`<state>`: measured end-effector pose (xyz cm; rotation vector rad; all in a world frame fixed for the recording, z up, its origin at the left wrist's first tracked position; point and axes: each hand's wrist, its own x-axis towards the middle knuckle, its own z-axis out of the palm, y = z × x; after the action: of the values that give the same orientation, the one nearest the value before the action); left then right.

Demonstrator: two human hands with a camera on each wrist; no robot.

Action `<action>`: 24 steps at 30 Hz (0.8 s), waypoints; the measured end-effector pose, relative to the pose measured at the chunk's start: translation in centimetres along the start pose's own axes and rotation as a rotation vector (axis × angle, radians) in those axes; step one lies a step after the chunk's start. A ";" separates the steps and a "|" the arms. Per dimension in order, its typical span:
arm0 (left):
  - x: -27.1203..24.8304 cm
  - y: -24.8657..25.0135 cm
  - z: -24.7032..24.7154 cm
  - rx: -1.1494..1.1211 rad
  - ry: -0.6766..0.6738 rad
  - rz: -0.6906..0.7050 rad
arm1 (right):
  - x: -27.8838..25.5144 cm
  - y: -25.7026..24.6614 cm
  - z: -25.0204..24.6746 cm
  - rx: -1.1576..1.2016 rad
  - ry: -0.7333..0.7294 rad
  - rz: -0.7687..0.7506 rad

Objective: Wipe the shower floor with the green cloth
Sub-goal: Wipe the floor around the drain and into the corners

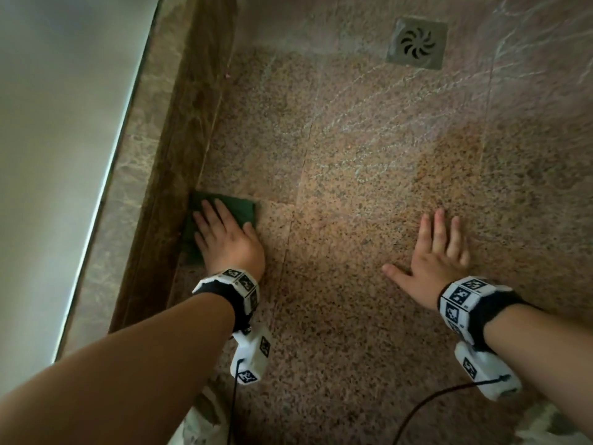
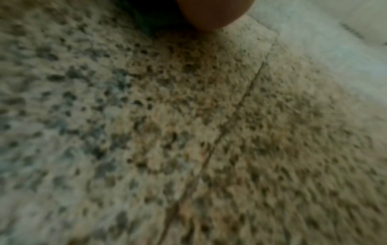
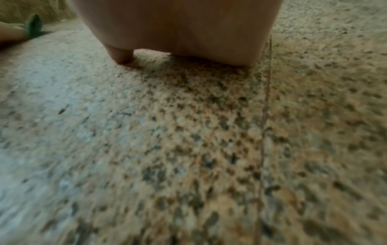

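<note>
- At the left edge of the shower floor, tight against the raised brown curb, the green cloth lies flat on the speckled stone.
- The left hand presses down on it with fingers straight and spread, the palm covering most of the cloth; this grip is flat and apart, nothing curled round the fabric. Pressing rather than pinching likely keeps the whole cloth face in contact with the floor as it slides.
- The cloth's far edge and right corner show beyond the fingertips, and its left edge touches the foot of the curb, which suggests the seam between floor and curb is the strip being worked.
- The right hand lies well apart to the right, palm down on bare stone with fingers splayed and holding nothing. It looks like a brace that carries body weight while the other arm reaches.
- The right wrist view shows that palm meeting the floor, with a sliver of the cloth far off to the left.
- The drain sits near the far wall, and pale streaks cross the stone before it; much of the floor there probably waits for the cloth.
</note>
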<state>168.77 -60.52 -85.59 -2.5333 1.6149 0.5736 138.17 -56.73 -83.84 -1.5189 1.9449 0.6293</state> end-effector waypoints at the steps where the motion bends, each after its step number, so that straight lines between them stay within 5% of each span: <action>1: -0.3 0.5 0.2 0.015 -0.029 0.028 | 0.0 0.0 0.0 0.000 0.004 0.000; 8: -7.1 6.1 1.9 0.131 -0.306 0.537 | 0.0 0.0 -0.2 -0.026 -0.009 0.028; 10: -7.2 6.2 1.6 0.123 -0.341 0.581 | 0.0 -0.1 -0.2 -0.023 -0.006 0.029; 14: -3.3 4.4 -0.1 0.102 -0.263 0.541 | -0.1 -0.3 -0.1 0.004 0.053 0.014; 20: 0.0 1.4 -1.3 -0.022 -0.115 0.173 | 0.0 -0.3 0.0 -0.007 0.050 0.018; 24: -0.3 0.8 -1.3 0.049 -0.163 0.209 | 0.0 -0.2 0.1 -0.021 0.040 0.027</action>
<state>168.26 -60.95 -84.20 -2.2339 1.8201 0.7286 138.43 -56.71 -83.96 -1.5319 1.9976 0.6373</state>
